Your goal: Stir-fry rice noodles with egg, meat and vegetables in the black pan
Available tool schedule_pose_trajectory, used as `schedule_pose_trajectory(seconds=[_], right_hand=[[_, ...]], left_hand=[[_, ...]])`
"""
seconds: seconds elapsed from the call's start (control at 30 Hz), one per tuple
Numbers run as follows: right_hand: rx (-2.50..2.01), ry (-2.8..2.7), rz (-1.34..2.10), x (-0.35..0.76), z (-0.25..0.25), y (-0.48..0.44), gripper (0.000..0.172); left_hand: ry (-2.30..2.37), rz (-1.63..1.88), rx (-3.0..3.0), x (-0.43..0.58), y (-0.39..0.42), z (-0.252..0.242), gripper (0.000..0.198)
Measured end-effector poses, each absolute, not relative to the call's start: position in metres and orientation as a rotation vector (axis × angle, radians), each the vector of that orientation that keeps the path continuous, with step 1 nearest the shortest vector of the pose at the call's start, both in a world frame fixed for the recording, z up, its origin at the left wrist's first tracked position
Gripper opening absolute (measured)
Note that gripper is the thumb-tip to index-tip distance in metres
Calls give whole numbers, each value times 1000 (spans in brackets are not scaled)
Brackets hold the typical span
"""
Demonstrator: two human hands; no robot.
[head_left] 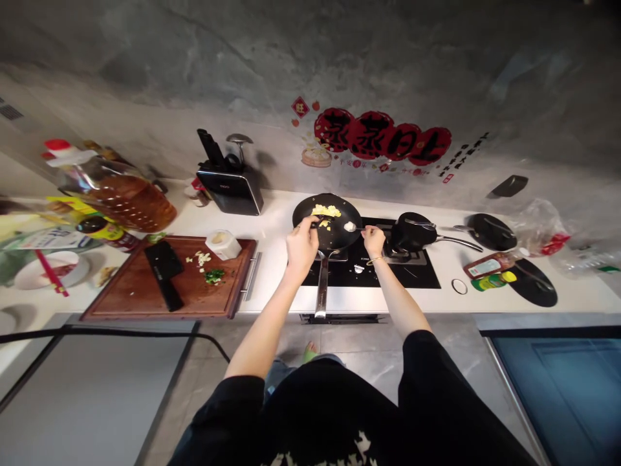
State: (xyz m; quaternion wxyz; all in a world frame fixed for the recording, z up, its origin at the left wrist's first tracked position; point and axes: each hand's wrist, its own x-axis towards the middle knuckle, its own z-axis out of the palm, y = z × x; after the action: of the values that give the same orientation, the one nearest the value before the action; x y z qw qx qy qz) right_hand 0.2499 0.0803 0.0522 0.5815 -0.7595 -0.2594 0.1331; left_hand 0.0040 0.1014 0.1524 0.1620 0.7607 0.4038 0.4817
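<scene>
A black frying pan (310, 206) sits over the left side of the stove, its metal handle towards me. Yellow pieces that look like cooked egg (326, 211) lie in it. My left hand (301, 248) is over the pan's near left side, closed around a dark utensil (315, 221) whose far end I cannot make out. From the right, my right hand (373, 241) grips the thin handle of a spoon (358, 228). A white heap (349, 226) sits on the spoon's bowl, above the pan.
Left of the stove, a wooden cutting board (133, 294) carries a cleaver (165, 265), chopped garlic, chopped greens and a white jar (223, 244). Behind stand a knife block (230, 191) and an oil jug (126, 197). A small pot (412, 232), lids and bottles are at right.
</scene>
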Motion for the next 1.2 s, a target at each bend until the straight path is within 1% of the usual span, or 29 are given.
schedule_pose_trajectory(seconds=[0.13,0.4,0.67,0.83,0.9,0.97,1.1,1.2], right_hand=[[-1878,-711,319,234,57,101,19],[-2007,-852,280,211,58,115,22],[-2040,-939,229,203,64,103,23],[-2035,-963,201,212,73,86,25],[-1980,-924,201,220,78,79,25],[-1808,-814,264,227,85,74,23],[-1372,-643,529,224,107,80,15],[-1243,-690,731,195,128,106,10]], left_hand=[[1308,1405,1984,-5,97,164,23],[1374,1408,1873,1,85,169,25],[1338,1429,1960,15,84,157,27],[1242,1388,2049,16,83,135,27],[1136,1364,2112,12,78,120,29],[1031,1314,2181,7,67,102,31],[926,1170,2325,5,38,71,34],[862,964,2507,11,22,63,28]])
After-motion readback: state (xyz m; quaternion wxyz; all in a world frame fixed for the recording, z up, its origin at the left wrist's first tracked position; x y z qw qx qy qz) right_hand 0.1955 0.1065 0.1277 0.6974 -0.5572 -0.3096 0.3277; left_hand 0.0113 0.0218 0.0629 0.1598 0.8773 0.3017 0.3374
